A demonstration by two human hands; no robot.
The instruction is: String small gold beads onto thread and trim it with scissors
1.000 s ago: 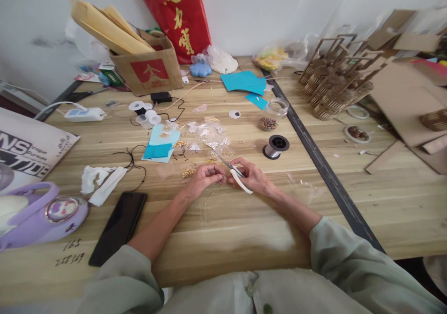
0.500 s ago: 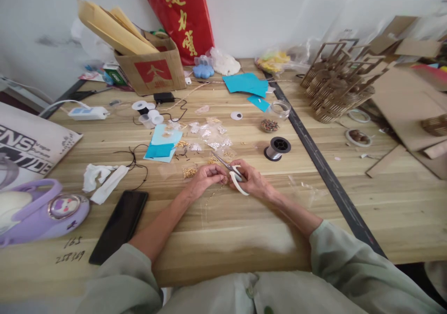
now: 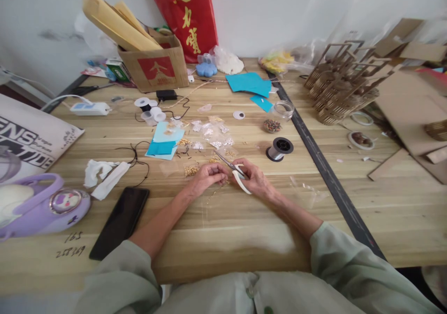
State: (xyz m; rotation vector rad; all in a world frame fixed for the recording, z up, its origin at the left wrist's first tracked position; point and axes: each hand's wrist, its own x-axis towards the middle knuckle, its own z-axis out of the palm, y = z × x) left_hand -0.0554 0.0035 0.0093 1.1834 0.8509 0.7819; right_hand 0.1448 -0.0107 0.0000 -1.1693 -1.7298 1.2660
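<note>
My right hand (image 3: 256,180) is closed around a pair of scissors (image 3: 240,180) with white handles, its blades pointing up and to the left. Close beside it, my left hand (image 3: 210,176) pinches a thin strand of small gold beads (image 3: 214,194) between thumb and fingers. The strand hangs down over the wooden table, and a fine clear thread trails from its lower end. Just beyond my left hand lies a heap of tiny gold beads (image 3: 191,170). Further off are small clear bags (image 3: 217,134) of beads. My fingers hide the strand's upper end.
A wire spool (image 3: 282,147) stands right of my hands, near a jar (image 3: 273,124) of mixed beads. At left lie a black phone (image 3: 120,221), white tissue (image 3: 111,180) and a purple bottle (image 3: 38,207). A cardboard box (image 3: 153,69) and small wooden baskets (image 3: 337,99) stand behind.
The whole view has shifted slightly to the right. Both hands keep nearly the same pose, still holding the scissors and the beaded strand.
</note>
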